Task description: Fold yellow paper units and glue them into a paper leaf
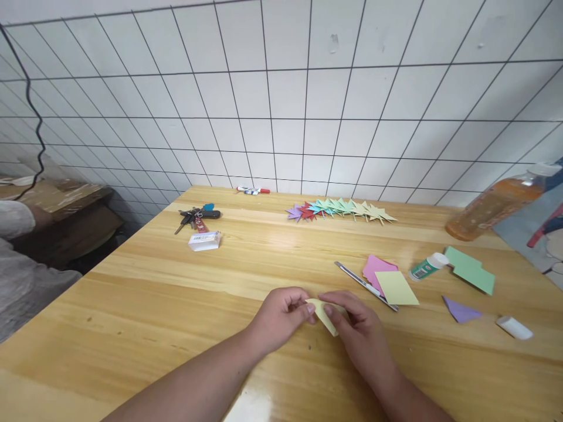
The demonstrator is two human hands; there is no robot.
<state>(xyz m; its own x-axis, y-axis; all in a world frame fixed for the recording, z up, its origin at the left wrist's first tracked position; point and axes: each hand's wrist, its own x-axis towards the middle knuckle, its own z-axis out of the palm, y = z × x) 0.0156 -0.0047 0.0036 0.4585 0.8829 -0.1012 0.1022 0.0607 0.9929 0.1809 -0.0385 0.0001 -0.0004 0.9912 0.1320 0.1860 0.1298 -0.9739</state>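
Observation:
A small piece of pale yellow paper [324, 316] is held between both hands just over the wooden table [176, 328]. My left hand [288, 313] pinches its left corner between thumb and fingers. On the other side, my right hand [356, 322] grips the paper with the thumb on top and fingers behind. The paper looks folded, though my fingers hide part of it. Close beyond my right hand lie a yellow paper square [397, 288], pink paper [376, 268] and a slim utility knife [356, 278].
Folded paper leaves [338, 208] line the back edge. A glue stick [428, 266], green paper [475, 275], purple paper [461, 309], white cap [514, 327] and tilted bottle [495, 205] are right. Keys [196, 217], a small box [204, 241] and markers [253, 190] lie left. A person's sleeve [15, 220] shows far left.

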